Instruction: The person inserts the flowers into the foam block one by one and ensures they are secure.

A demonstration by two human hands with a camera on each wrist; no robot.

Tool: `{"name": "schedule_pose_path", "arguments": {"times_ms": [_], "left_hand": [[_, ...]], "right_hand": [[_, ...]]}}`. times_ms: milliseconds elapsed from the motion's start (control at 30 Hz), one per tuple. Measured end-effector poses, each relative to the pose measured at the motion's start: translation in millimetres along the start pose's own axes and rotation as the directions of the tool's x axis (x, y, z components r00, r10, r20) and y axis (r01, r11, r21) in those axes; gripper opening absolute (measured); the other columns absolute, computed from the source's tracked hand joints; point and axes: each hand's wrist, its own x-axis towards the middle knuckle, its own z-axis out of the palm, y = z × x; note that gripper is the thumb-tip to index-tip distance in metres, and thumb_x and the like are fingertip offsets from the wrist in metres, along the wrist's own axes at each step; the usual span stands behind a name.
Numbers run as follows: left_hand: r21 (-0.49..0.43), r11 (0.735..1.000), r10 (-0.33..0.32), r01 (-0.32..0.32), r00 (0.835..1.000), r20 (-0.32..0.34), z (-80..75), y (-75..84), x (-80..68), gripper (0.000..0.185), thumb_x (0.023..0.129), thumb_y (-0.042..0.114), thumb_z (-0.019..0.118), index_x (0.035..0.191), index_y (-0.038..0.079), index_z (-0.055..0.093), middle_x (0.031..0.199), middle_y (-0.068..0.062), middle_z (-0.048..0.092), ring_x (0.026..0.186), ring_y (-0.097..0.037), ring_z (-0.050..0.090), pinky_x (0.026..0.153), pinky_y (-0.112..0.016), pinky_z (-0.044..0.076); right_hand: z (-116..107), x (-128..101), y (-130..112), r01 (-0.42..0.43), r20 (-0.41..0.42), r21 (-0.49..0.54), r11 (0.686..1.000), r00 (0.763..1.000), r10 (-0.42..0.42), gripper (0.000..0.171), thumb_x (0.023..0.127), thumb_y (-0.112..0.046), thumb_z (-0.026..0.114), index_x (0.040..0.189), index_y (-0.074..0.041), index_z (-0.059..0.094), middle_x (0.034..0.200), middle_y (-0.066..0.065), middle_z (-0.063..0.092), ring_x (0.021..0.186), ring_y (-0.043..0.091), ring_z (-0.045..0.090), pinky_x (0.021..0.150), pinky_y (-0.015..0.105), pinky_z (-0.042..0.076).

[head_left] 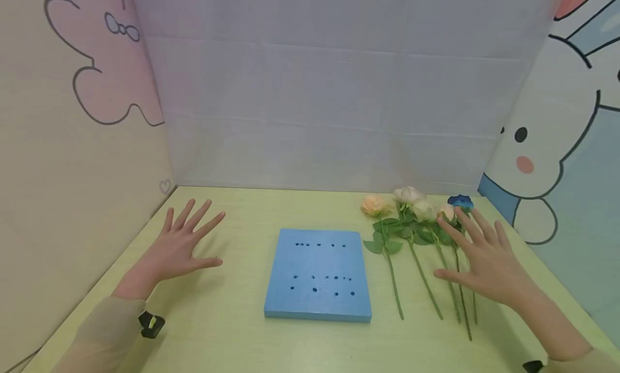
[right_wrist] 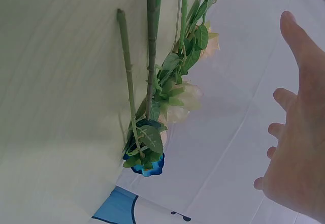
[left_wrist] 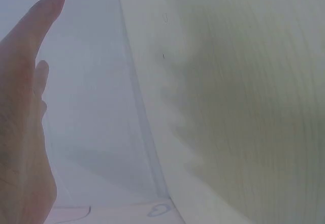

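Observation:
My left hand [head_left: 181, 246] hovers over the left part of the table, fingers spread and holding nothing; the left wrist view shows its shadow on the tabletop. On the right, my right hand [head_left: 489, 260] is held above the flower stems, its fingers spread too. Several artificial roses lie side by side under and beside it: a peach rose [head_left: 375, 205], whitish ones such as the cream rose [head_left: 423, 210], and a blue rose [head_left: 460, 202], partly hidden by my fingers. Between the hands lies a blue foam block [head_left: 317, 265] with rows of small dark holes.
The pale yellow-green table [head_left: 218, 330] meets a white cloth backdrop [head_left: 315, 93] at its far edge. Side panels carry a pink cartoon figure [head_left: 116, 77] on the left and a white cartoon rabbit [head_left: 537, 147] on the right.

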Motion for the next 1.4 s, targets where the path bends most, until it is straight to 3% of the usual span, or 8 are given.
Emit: {"name": "schedule_pose_path", "arguments": {"times_ms": [200,633,867,1133,1400], "left_hand": [[-0.037,0.999,0.01,-0.01,1.0,0.007,0.3,4.1,5.3,0.095,0.081,0.065,0.066,0.158,0.03,0.022,0.168,-0.008,0.006,0.155,-0.034,-0.01,0.116,-0.07,-0.005],[-0.138,0.99,-0.007,0.017,0.997,0.074,1.6,22.8,14.4,0.096,0.082,0.066,0.065,0.158,0.031,0.02,0.168,-0.008,0.008,0.155,-0.04,0.002,0.116,-0.07,0.003],[-0.168,0.986,0.011,0.002,0.997,0.074,5.2,33.9,18.4,0.095,0.081,0.067,0.066,0.158,0.03,0.023,0.167,-0.008,0.013,0.152,-0.044,0.01,0.114,-0.071,0.011],[-0.204,0.979,0.026,-0.002,0.993,0.119,7.0,49.8,20.8,0.096,0.081,0.068,0.065,0.158,0.031,0.021,0.166,-0.008,0.018,0.151,-0.043,0.017,0.116,-0.067,0.017],[-0.222,0.975,0.056,-0.032,0.993,0.103,7.8,67.6,21.8,0.095,0.083,0.07,0.062,0.158,0.029,0.023,0.163,-0.012,0.026,0.148,-0.041,0.028,0.113,-0.062,0.03]], "right_hand": [[3,3,-2,0.013,-0.011,0.001,1.0,1.0,-0.013,0.107,0.074,-0.064,0.074,0.159,-0.03,0.018,0.168,0.008,0.008,0.155,0.038,0.0,0.114,0.073,-0.001],[10,14,-12,0.019,0.003,-0.006,1.0,1.0,-0.019,0.104,0.077,-0.063,0.073,0.158,-0.025,0.022,0.168,0.01,0.006,0.156,0.035,-0.002,0.117,0.069,-0.001],[16,16,-18,0.033,-0.008,0.009,0.999,0.999,-0.033,0.102,0.076,-0.062,0.074,0.158,-0.025,0.025,0.168,0.01,0.009,0.156,0.035,0.001,0.117,0.069,0.0],[23,20,-24,0.03,0.003,0.027,0.999,1.0,-0.031,0.103,0.076,-0.062,0.073,0.158,-0.025,0.023,0.167,0.01,0.012,0.155,0.035,0.006,0.117,0.069,0.002],[31,22,-29,0.008,0.026,0.053,0.999,1.0,-0.009,0.102,0.077,-0.062,0.073,0.158,-0.025,0.024,0.167,0.011,0.011,0.155,0.037,0.006,0.117,0.069,0.004]]}}
